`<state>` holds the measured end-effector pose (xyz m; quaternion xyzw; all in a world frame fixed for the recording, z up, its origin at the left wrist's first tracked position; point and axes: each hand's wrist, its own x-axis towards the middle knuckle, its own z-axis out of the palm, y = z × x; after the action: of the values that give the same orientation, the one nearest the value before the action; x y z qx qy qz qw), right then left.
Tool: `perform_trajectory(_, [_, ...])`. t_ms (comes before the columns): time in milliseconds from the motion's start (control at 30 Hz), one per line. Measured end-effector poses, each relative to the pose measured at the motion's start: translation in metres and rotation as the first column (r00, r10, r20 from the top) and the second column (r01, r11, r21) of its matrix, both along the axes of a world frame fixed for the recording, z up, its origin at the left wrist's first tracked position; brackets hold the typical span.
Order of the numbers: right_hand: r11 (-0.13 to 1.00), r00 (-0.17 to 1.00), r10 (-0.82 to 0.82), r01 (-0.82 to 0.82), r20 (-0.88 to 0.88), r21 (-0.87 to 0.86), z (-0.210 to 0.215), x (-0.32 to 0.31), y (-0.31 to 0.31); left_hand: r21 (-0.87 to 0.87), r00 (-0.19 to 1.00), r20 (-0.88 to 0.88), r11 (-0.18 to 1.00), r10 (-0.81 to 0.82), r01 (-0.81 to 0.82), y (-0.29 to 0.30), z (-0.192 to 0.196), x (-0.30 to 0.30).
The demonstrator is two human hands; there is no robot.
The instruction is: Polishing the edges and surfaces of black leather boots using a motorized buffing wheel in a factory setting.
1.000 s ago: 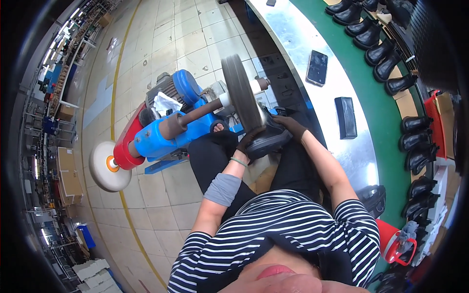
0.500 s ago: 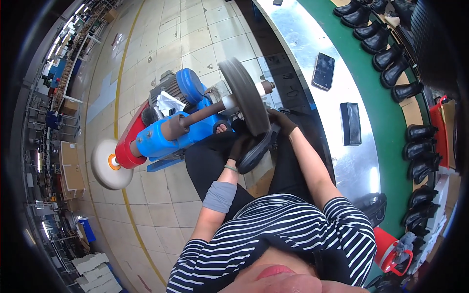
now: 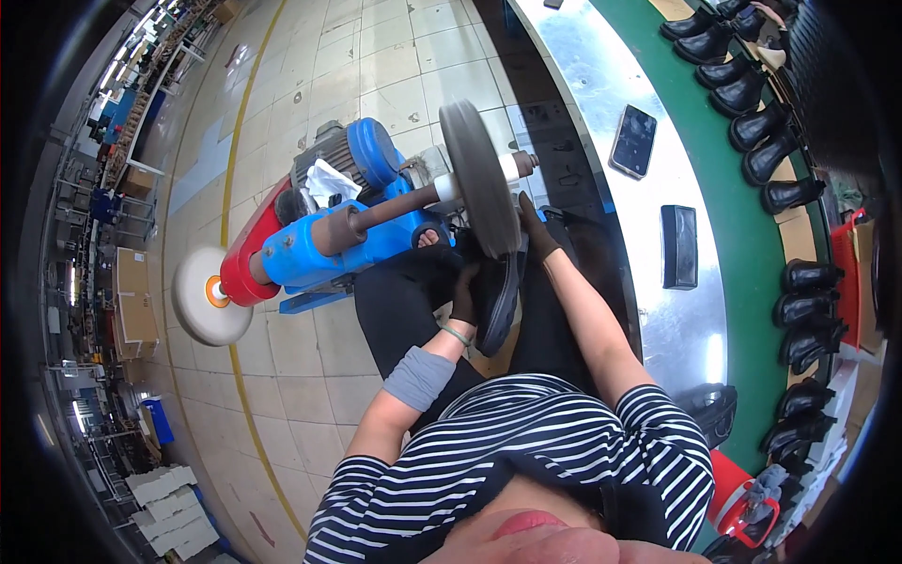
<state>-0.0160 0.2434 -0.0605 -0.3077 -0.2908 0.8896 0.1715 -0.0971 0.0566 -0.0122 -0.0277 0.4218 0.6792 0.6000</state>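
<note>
Black boot (image 3: 499,315), likely stiff, suits side holds: your left hand (image 3: 464,289) curls round it; right hand (image 3: 536,230), grip unclear.

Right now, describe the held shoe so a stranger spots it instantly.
Find the blue machine, then its dark wheel. At that wheel's lower edge is the black shoe. Unlike the boots lined up at right, it sits between the gloved left hand and right hand.

The dark wheel (image 3: 478,179) is blurred and hides part of the black shoe (image 3: 498,305) beneath it.
</note>
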Motion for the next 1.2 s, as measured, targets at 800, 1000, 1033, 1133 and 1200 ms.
perform_trajectory(800, [0.902,0.968,-0.095,-0.015,0.232,0.431,0.052,0.034,-0.004,0.07,0.955,0.29,0.996,-0.068,0.05,-0.025,0.006,0.061])
perform_trajectory(1000, [0.817,0.931,-0.274,0.094,0.239,0.569,0.06,0.051,-0.001,0.012,0.943,0.318,0.995,-0.102,0.103,-0.005,0.017,0.057])
perform_trajectory(1033, [0.794,0.926,-0.309,0.125,0.218,0.595,0.06,0.056,0.001,0.019,0.942,0.319,0.995,-0.104,0.103,-0.002,0.02,0.057])
perform_trajectory(1133, [0.71,0.913,-0.371,0.162,0.168,0.685,0.064,0.083,-0.005,0.101,0.89,0.41,0.98,-0.199,0.172,0.006,0.041,0.059])
perform_trajectory(1200, [0.526,0.889,-0.451,0.196,0.076,0.828,0.07,0.104,-0.011,0.116,0.907,0.373,0.98,-0.194,0.162,0.012,0.056,0.063])
